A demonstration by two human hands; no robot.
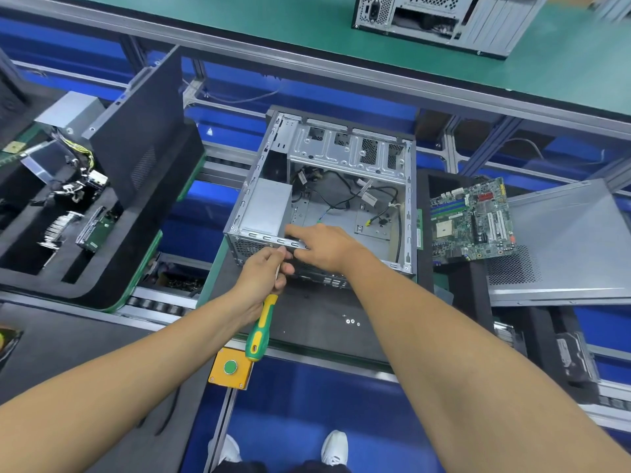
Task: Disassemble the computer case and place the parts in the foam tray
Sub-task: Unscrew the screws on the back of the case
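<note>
Two foam trays flank the open computer case: the foam tray at nine o'clock holds a power supply with its cable bundle, a drive and a finned heatsink in its cutouts, with a dark side panel leaning at its far edge. At three o'clock a grey side panel lies flat, and the motherboard rests between it and the case, partly over a second black tray. So much appears done: both panels off, the board out, several parts stowed.

Inside the case, at centre, a grey metal box sits against the left wall and loose black cables trail across the floor; these look to be what is left. The person's right hand reaches over the near rim, fingers curled about something at the edge, though what they hold is hidden. The left hand, just beside it at seven o'clock, grips the shaft end of a green-and-yellow screwdriver, handle pointing back toward the person. Three small screws lie on the black mat at five o'clock.
</note>
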